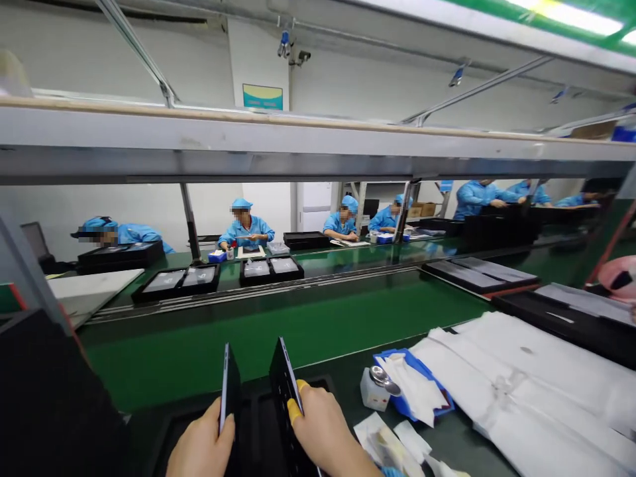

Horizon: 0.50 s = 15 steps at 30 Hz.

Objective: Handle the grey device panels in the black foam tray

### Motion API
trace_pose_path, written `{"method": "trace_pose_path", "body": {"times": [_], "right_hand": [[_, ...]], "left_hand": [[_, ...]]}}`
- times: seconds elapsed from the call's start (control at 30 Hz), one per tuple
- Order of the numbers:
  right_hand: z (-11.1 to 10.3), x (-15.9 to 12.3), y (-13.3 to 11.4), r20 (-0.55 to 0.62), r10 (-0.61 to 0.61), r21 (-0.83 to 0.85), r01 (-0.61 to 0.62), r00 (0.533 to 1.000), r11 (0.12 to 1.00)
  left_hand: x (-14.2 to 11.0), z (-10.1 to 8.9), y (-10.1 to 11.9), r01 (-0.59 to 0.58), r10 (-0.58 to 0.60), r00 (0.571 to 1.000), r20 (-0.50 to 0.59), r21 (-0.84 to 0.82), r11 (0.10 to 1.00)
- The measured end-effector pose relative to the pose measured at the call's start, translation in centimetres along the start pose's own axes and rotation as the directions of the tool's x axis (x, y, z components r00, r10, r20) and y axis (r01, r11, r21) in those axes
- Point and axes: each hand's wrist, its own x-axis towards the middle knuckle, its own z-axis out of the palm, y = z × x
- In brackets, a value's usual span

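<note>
At lower centre, note left grip (203,438) clasping one thin dark panel (232,381), right grip (325,421) clasping a second panel (282,392), held near-upright and apart over a black tray (256,421) (cannot tell if touching). Pinch by edges, keeping faces apart, likely best against scratches. Beyond, mid-frame, see the green belt (358,308).

A pale wall (358,86) backs the room, with a yellow-and-teal sign (262,97) and a small camera (303,57) high up. A long shelf (298,138) spans the view above a green belt (372,301); a bright lamp (576,16) glows at upper right.
</note>
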Motion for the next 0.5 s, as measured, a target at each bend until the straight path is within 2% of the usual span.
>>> {"method": "trace_pose_path", "body": {"times": [0.17,0.37,0.5], "right_hand": [[0.1,1.0,-0.2,-0.044,-0.045,0.068,0.048,0.998,0.997],[0.1,3.5,1.0,0.1,-0.036,0.188,0.016,0.994,0.982],[-0.1,3.7,1.0,0.112,-0.002,0.168,-0.017,0.994,0.986]], "left_hand": [[1.0,-1.2,0.3,-0.04,0.039,0.999,-0.038,-0.039,0.998],[3.2,-2.0,0.9,0.014,-0.014,1.0,0.007,-0.021,1.0],[2.8,-2.7,1.6,0.013,-0.013,1.0,-0.011,0.027,1.0]]}}
